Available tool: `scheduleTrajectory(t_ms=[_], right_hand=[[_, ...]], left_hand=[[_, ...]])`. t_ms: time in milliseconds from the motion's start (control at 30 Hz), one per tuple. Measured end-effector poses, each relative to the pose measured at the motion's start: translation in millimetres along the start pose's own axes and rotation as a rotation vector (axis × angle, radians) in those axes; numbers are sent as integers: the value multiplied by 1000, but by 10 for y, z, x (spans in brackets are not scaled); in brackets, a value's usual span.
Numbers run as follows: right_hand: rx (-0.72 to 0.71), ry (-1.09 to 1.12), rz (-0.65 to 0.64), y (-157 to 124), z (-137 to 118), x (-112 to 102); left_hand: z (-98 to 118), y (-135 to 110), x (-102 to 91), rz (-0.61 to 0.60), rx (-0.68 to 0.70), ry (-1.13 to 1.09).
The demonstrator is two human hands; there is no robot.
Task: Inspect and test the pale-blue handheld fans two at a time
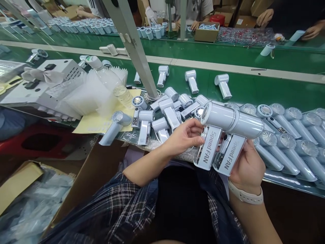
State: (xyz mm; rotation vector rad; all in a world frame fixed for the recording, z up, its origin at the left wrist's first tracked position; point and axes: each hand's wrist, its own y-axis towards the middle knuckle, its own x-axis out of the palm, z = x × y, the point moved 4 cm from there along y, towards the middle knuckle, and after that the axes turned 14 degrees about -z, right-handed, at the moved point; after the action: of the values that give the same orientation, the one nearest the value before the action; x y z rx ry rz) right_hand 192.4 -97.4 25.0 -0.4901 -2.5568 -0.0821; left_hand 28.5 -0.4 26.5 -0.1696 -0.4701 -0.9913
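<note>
Two light-blue handheld fans are held up side by side in front of me, their heads touching end to end and both handles marked "Speed FAN". My left hand (186, 137) grips the handle of the left fan (218, 115), thumb on its side. Around the handle of the right fan (247, 125) my right hand (248, 164) is closed, its fingers mostly hidden behind the fan. Beyond my left hand lies a loose pile of similar fans (170, 113). Rows of fans with shiny round ends (288, 140) lie to the right of my right hand.
A slanted metal post (137, 51) rises at the bench edge. Left are a water bottle (111, 81), yellow paper (88, 123) and a white machine box (48, 81). More fans (191, 81) lie on the green conveyor (241, 86). Co-workers' hands (151, 15) appear across it. A carton (83, 179) stands below left.
</note>
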Motion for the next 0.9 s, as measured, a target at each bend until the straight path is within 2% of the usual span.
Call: scheduleTrajectory(t_ms=[100, 200, 267, 400, 500, 633, 767, 833, 900], right_hand=[[-68, -67, -57, 2, 18, -45], [-213, -219, -138, -27, -55, -71], [-317, -414, -245, -60, -144, -37], [-572, -675, -533, -137, -285, 95], [-707, -736, -573, -166, -313, 115], [-767, -766, -566, -205, -303, 125], [-769, -720, -597, -235, -269, 151], [-730, -668, -653, -222, -227, 122], [-607, -693, -639, -167, -194, 12]], left_hand=[[35, -18, 7, -8, -6, 62], [109, -56, 20, 10, 39, 251], [181, -77, 37, -13, 150, 421], [285, -106, 69, -163, 413, 746], [326, -138, 63, -217, 563, 942], [400, -219, 106, -232, 740, 1070], [430, -245, 173, -222, 819, 1160], [407, -211, 161, -215, 791, 1195], [388, -174, 89, -209, 663, 1189]])
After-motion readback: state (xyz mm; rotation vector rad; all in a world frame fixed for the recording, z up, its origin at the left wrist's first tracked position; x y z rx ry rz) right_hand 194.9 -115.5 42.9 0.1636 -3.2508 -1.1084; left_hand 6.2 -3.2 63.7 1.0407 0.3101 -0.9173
